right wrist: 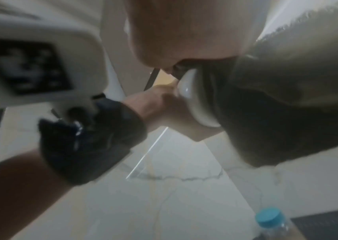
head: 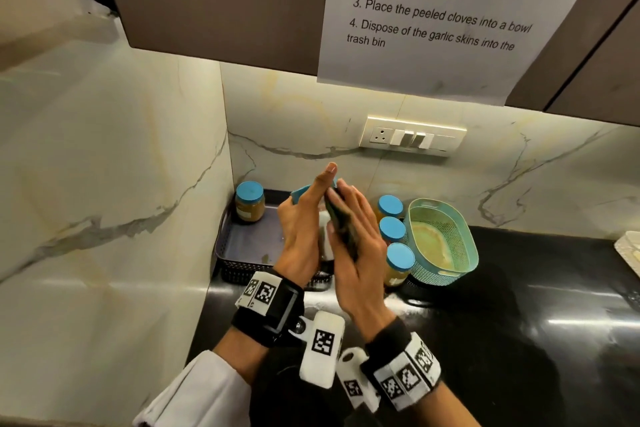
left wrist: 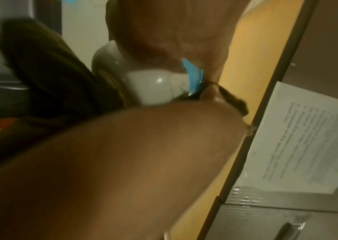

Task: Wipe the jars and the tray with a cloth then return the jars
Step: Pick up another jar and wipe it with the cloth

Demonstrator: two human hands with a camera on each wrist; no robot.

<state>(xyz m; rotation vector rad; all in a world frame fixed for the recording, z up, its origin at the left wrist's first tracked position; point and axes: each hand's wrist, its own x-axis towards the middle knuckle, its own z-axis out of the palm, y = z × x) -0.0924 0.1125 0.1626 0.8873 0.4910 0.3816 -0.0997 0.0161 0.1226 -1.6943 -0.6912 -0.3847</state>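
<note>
Held above the dark tray (head: 242,253): a blue-lidded jar (head: 325,239), tilted, gripped in the left hand (head: 298,236) with thumb raised. Pressed flat against its side by the right hand (head: 360,253), fingers straight: a dark cloth (head: 343,225). Upright in the tray's back corner, one more jar (head: 250,202). Lined up on the black counter (head: 519,305), between tray and teal basket (head: 446,246), three further jars (head: 393,230).
</note>
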